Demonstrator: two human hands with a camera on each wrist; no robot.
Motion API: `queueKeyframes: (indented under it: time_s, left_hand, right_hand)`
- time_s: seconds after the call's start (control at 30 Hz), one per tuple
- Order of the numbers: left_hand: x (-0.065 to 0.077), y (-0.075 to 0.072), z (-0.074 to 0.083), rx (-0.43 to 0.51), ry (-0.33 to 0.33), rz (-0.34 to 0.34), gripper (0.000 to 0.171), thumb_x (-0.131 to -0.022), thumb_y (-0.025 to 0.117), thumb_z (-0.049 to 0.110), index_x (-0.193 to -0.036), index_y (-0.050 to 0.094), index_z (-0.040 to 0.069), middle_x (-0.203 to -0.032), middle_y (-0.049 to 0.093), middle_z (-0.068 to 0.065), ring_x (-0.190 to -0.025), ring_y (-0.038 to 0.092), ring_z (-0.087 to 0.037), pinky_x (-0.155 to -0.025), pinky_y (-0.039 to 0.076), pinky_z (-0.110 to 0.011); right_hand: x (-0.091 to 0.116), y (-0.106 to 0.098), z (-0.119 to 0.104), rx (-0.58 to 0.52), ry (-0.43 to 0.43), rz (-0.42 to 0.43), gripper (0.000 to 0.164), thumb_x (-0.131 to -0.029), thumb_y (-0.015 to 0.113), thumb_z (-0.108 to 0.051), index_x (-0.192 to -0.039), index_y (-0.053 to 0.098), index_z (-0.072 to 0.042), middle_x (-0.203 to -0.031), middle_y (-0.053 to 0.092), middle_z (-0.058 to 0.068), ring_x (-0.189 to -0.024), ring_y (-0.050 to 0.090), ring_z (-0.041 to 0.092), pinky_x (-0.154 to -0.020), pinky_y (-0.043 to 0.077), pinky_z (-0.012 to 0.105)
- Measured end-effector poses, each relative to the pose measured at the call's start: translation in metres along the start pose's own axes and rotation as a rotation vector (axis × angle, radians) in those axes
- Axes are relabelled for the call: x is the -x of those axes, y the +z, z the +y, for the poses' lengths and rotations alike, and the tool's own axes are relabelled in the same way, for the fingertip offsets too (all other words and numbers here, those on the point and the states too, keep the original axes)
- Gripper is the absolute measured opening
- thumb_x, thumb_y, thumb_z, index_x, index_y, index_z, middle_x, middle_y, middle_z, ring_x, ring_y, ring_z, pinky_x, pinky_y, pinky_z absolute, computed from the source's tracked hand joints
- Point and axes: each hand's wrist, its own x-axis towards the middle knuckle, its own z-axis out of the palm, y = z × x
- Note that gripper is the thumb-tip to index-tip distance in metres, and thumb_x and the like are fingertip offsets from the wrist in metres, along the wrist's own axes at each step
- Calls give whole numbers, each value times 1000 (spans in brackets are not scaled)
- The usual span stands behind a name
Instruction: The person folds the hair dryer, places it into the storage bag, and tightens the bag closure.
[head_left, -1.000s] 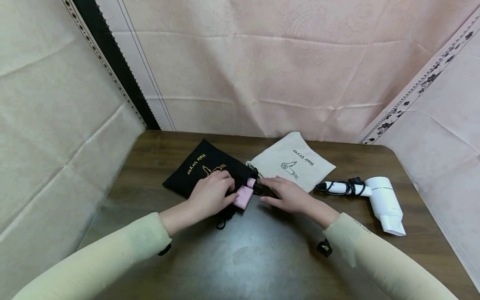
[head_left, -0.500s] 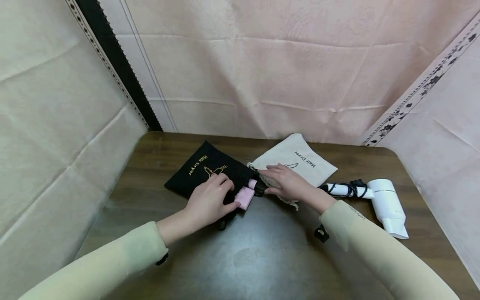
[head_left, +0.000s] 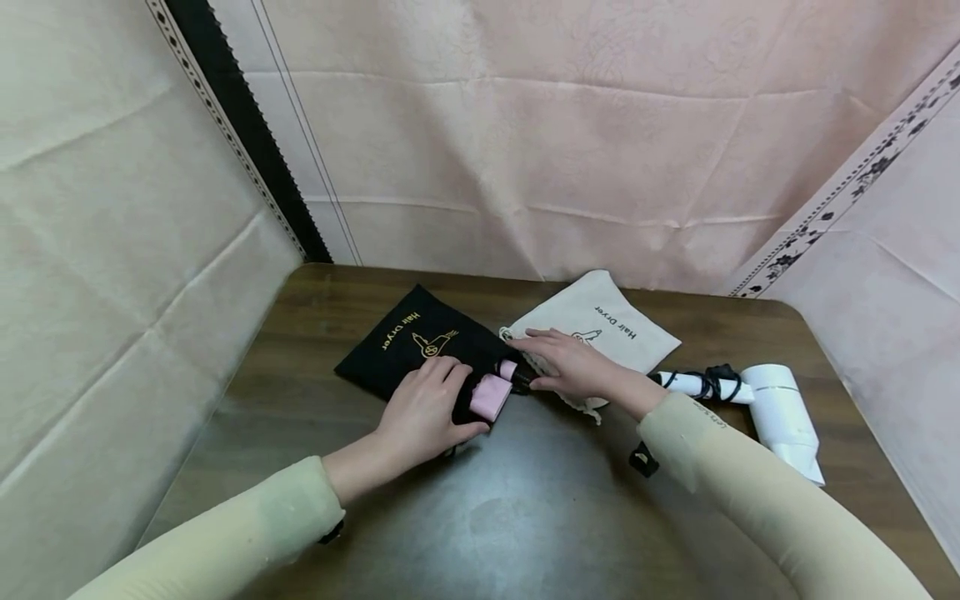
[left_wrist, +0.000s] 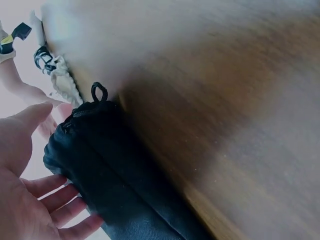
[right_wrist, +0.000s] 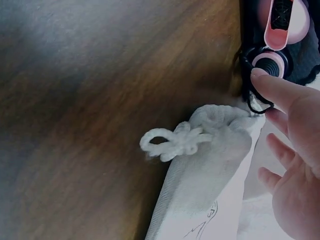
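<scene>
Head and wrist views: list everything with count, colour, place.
Table: one, brown, lower head view
Cloth: count unclear, pale, behind and beside table
Black strip: one, black, upper left
Patterned bands: two, dark on white, cloth's sides
Black pouch: one, black, left of centre
Pink hair dryer: one, pink, partly inside black pouch
White pouch: one, white, right of black pouch
White hair dryer: one, white, table's right
Cord: one, black, round white hair dryer's handle
Wrist devices: two, black, at wrists
Sleeves: two, pale yellowish green, both arms
Left hand: one, bare, on black pouch
Right hand: one, bare, beside pink hair dryer
</scene>
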Motion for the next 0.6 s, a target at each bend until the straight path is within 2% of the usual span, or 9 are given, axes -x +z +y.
queueKeyframes:
  time_s: [0.1,0.2,0.4,0.6]
  left_hand:
    - [1,2,-2,-7,-2,8,78,-68,74,66,-122,59,12,-119,56,-3,-113,51,-22,-86,51,-40]
    - [2,3,-6,-8,-7,24,80,-66,75,67,-122,59,12,-119,55,-4,-113,51,-22,-88,50,-40]
    - [3,8,-9,1,-13,46,81,-65,75,68,-118,60,10,-118,54,-4,-113,50,-23,-91,49,-40]
    - [-1,13,-12,-4,-14,48,78,-65,76,65,-117,59,10,-118,53,-5,-115,48,-23,-94,47,-39]
  right_hand:
    - [-2,0,-4,-20,-40,11,61,-86,74,-24,-141,48,-14,-146,47,5,-140,34,30,-110,30,53]
    - [-4,1,-8,-25,-59,29,57,-86,73,-24,-137,51,-12,-141,51,6,-135,41,27,-111,31,49]
    - [-5,3,-12,-29,-11,-7,55,-87,72,-31,-136,53,-15,-138,54,3,-130,46,22,-113,29,43]
    - [1,5,-13,-37,-9,6,57,-85,73,-36,-134,56,-14,-136,55,3,-129,47,24,-111,32,44]
